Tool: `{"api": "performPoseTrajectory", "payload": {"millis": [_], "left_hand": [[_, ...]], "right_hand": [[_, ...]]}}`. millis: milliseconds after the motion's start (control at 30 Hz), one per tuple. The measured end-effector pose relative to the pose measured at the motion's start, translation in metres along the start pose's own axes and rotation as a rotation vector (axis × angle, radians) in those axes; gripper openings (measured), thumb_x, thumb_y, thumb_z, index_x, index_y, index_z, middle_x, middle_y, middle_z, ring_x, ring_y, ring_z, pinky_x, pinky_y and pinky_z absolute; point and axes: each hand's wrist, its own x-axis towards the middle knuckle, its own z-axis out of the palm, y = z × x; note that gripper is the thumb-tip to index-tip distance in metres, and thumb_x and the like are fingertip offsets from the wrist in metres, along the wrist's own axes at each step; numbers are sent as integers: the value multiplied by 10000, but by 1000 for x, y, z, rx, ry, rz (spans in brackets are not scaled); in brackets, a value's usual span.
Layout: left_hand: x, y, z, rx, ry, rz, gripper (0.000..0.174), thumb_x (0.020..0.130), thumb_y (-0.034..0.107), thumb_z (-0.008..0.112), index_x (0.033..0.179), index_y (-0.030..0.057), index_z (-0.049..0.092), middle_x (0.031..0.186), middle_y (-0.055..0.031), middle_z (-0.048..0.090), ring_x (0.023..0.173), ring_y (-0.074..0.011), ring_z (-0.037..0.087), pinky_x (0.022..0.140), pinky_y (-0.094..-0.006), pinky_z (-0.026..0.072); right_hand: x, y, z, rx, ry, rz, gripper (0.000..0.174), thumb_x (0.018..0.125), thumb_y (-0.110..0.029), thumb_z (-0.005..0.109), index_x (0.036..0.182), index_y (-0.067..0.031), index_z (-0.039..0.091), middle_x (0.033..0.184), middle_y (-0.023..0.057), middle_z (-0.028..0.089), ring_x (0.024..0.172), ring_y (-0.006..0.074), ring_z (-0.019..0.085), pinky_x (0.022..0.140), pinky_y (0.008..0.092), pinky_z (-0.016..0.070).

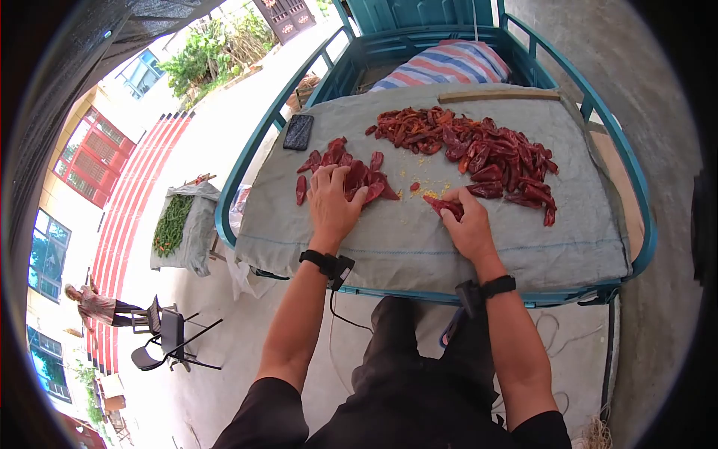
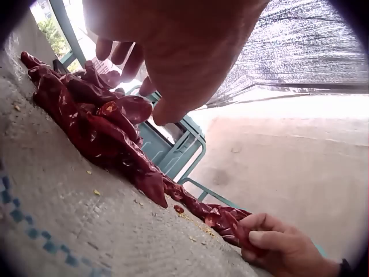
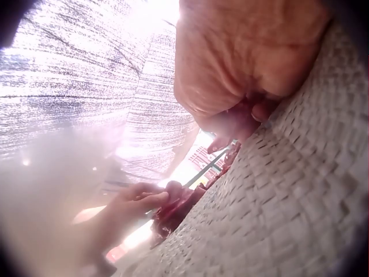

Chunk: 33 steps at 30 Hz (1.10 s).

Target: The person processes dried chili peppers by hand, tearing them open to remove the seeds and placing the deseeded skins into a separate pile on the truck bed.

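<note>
The peppers look glossy and wrinkled, the sheet matt (coarsely woven), the rail smooth metal.

The right hand hides part of its pepper, the left hand some of the pile; each wrist view's top edge crops its hand. Specks are too small to identify.

A grey woven sheet covers the near section of the teal cargo bed. The sheet carries a smaller red pepper pile at left, a larger red pepper pile at right, scattered yellow seeds between them, a dark phone and a wooden strip along the far edge.
</note>
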Motion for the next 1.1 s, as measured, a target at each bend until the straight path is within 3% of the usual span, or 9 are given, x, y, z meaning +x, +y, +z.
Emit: {"api": "performPoseTrajectory", "payload": {"millis": [67,167,367,567,667,767,967,1100], "left_hand": [[-8,-2,12,84,17,91,653,874,301,892,1455,118,657,1539,-154,581,1488,-395,492,1178,-570,424],[-12,-8,19,105,-41,65,777,858,322,915,1540,129,597,1580,-148,542,1496,-397,484,1168,-583,435],[7,-21,30,36,-78,31,715,886,280,892,1527,154,601,1589,-156,537,1496,-434,485,1124,-585,478],[33,-21,44,159,14,4,544,924,284,857,1420,140,686,1507,-130,615,1409,-380,570,1077,-547,503],[41,-19,41,219,14,-60,455,944,250,833,1371,148,715,1457,-99,662,1397,-353,589,1053,-526,497],[44,-21,39,263,-36,-7,428,949,188,790,1372,158,729,1439,-82,694,1380,-319,611,1041,-506,484],[31,-31,45,192,-32,250,544,894,48,700,1431,139,705,1506,-104,657,1412,-312,590,1094,-509,433],[20,-15,32,160,-5,247,589,811,2,674,1388,115,706,1471,-105,661,1402,-325,586,1112,-510,420]], "right_hand": [[0,-1,0,-8,6,-3,224,923,-67,726,1133,-7,675,1016,193,743,946,345,746,885,416,580],[0,3,2,22,4,9,222,924,-69,729,1131,-6,679,1009,189,745,940,345,747,879,416,581],[1,1,1,4,-7,16,220,924,-66,729,1131,-8,681,1004,185,747,940,343,751,874,417,583],[1,1,1,16,-8,8,218,929,-68,725,1134,-8,681,1016,193,745,951,349,751,880,418,582],[0,-1,0,10,-12,25,220,930,-66,722,1137,-4,679,1023,197,743,962,357,748,886,419,582],[0,-3,-1,4,-12,24,224,930,-67,721,1139,-1,678,1027,200,743,963,363,746,884,424,581],[0,-3,-1,-2,-4,16,222,933,-77,722,1134,8,682,1039,206,751,959,362,750,878,431,579],[0,-1,0,43,-11,33,238,940,-81,721,1158,12,689,1041,208,757,953,347,758,874,426,587]]}}
